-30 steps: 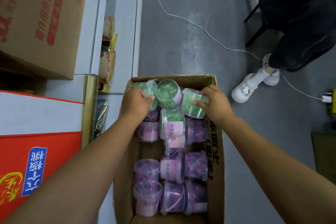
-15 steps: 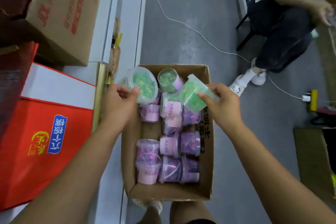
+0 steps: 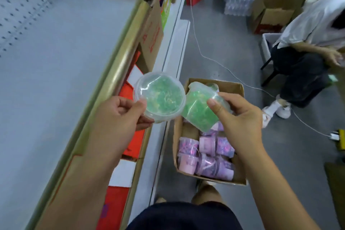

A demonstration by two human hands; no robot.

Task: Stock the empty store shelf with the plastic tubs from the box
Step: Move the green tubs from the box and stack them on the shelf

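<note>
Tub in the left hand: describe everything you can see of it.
Round clear plastic tub, lidded, full of green pieces. Tilted, lid toward the camera, held in the air beside the shelf rail. The left hand pinches its rim, thumb on the lid. Its edge seems to touch the second green tub.

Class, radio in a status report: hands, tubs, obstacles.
Left hand grips green tub. Right hand grips second green tub. Purple tubs in box. Nothing seen blocking shelf.
</note>
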